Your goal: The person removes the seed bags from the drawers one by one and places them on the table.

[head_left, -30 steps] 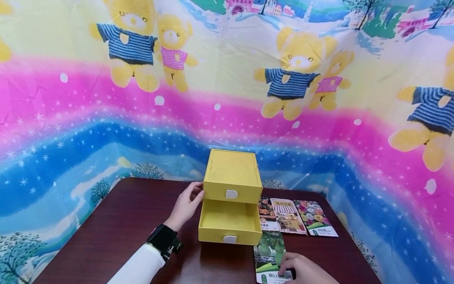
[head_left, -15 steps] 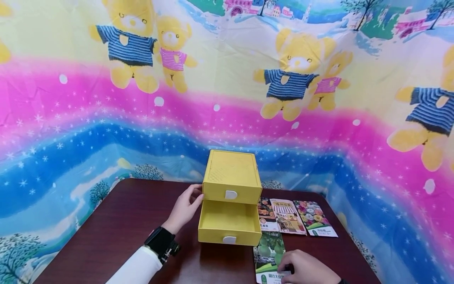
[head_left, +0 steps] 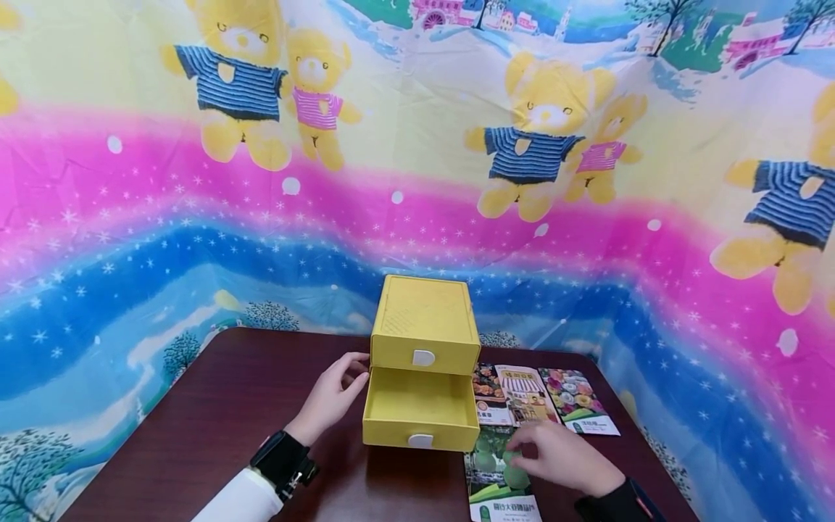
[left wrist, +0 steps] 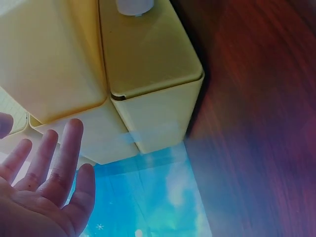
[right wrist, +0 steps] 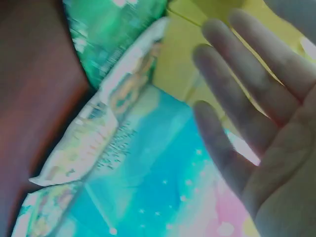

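A yellow desktop drawer box [head_left: 425,312] stands on the table with its lower drawer [head_left: 420,399] pulled out; nothing shows inside that drawer. My left hand [head_left: 331,399] is at the box's left side, its fingers relaxed and apart in the left wrist view; whether they touch the box I cannot tell. Over a green packet [head_left: 499,500], which looks like a seed packet, hovers my right hand [head_left: 564,453]. The right wrist view shows the fingers [right wrist: 232,94] of that hand loosely extended, holding nothing. The hand covers part of the packet's right side.
Several more picture packets lie right of the box: one with orange flowers [head_left: 489,395], one with a striped awning [head_left: 522,391] and one with mixed roses [head_left: 579,395]. A patterned cloth [head_left: 417,239] hangs behind the dark wooden table [head_left: 261,391].
My right hand has moved up and away from the green packet's lower end, uncovering its label. The left hand has drawn back slightly left from the box. Drawer and packets stay put.
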The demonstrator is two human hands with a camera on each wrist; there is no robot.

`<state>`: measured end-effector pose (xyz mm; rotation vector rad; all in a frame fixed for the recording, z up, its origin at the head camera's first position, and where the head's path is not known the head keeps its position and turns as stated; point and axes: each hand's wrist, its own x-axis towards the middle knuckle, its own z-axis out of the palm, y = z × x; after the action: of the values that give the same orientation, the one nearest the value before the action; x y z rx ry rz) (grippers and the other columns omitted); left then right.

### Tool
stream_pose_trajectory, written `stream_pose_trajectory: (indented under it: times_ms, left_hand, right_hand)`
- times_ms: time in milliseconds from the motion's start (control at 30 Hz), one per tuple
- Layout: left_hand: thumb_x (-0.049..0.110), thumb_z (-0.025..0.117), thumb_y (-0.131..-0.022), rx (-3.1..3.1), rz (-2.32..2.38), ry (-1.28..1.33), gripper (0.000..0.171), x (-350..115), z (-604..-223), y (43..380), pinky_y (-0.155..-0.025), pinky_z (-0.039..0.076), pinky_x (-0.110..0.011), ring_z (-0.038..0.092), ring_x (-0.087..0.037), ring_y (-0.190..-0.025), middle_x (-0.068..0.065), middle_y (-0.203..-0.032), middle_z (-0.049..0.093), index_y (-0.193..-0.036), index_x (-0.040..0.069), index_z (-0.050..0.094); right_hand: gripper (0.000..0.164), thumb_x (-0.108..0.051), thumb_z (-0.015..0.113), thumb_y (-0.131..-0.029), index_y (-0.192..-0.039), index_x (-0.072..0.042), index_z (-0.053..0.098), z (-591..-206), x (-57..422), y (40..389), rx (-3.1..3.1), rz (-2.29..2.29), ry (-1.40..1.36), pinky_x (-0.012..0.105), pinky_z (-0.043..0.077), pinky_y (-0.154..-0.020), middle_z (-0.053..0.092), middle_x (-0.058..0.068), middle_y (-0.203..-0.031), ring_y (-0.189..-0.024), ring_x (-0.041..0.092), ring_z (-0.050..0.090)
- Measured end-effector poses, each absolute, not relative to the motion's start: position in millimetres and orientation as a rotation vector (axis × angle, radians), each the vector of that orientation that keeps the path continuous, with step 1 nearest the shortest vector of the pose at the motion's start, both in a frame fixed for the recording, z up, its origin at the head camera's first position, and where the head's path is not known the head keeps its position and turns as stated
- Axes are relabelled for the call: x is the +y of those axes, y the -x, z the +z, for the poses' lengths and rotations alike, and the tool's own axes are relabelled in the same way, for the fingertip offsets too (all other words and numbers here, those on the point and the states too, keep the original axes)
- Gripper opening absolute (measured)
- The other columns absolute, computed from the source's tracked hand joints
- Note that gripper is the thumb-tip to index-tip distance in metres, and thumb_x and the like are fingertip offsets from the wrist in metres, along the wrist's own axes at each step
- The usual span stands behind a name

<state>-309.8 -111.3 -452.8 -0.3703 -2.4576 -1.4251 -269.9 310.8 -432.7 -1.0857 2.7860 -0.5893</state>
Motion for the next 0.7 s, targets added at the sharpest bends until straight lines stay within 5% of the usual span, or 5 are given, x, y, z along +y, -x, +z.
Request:
stream_pose_trajectory:
  times_ms: [300,700]
  left_hand:
    - [0.018,0.066,-0.101,-2.453,-1.380,0.406,0.033,-116,-458,295,-0.074,0.053,-0.028,0.063,-0.010,-0.085,0.002,-0.109,0.067,-0.133,0.021,0.062]
    - [0.019,0.074,-0.095,-2.493,-1.310,0.443,0.046,-116,-453,267,-0.090,0.056,-0.041,0.062,-0.018,-0.109,0.002,-0.124,0.060,-0.138,0.017,0.058]
  right_hand:
    - [0.004,-0.033,0.073,-0.095,-0.099,-0.033,0.074,-412,295,277,3.312,-0.382,1.249,0.030,0.057,-0.081,0.067,-0.022,-0.095,-0.093,0.002,0.066]
    - [0.049,-0.052,0.077,-0.086,-0.129,-0.032,0.068,-407,267,274,3.320,-0.468,1.143,0.044,0.054,-0.097,0.065,-0.010,-0.130,-0.122,0.018,0.062]
